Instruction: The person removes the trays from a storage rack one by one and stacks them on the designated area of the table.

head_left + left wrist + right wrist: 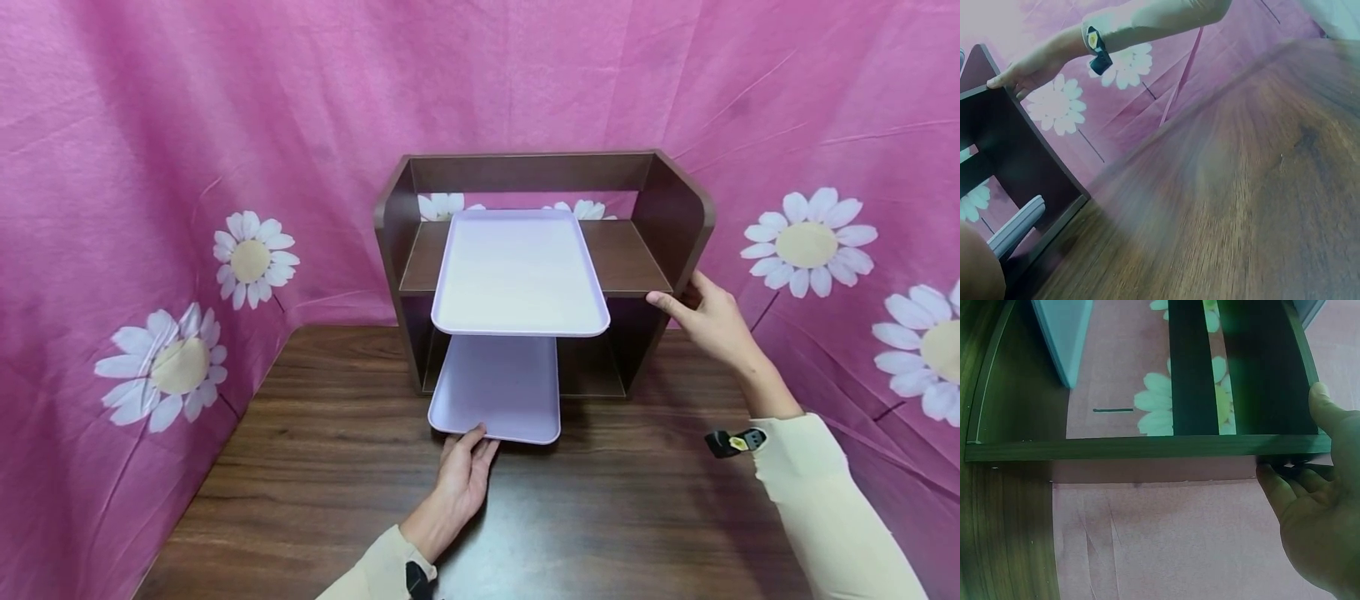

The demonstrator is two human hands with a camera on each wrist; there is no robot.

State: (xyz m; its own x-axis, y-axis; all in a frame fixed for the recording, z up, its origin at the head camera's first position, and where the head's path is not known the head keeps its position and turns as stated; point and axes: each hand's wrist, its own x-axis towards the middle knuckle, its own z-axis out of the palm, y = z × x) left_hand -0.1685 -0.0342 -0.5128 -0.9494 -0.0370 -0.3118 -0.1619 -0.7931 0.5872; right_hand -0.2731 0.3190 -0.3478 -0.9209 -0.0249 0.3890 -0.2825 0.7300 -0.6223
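Head view: the fingers of the left hand [459, 483] are closed on the front rim of the lower lilac tray [498, 387], thumb on top and other fingers beneath, presumably to support the projecting end. The fingers of the right hand [717, 327] grip the brown two-tier desktop shelf [532, 173], thumb at the front edge of the middle board [622, 260], probably to brace the unit. Beyond and above the left fingers, the upper lilac tray [522, 271] lies on the middle board, front edge overhanging. The lower tray projects from beneath that board toward the left fingers; a gap separates its right edge from the side panel [675, 225] at the right fingers. The table [322, 467] extends to both sides of the left fingers. Left wrist view: the left fingers' contact is not shown. Right wrist view: the right fingers straddle the panel, thumb inside, others outside; both trays lie apart from them.
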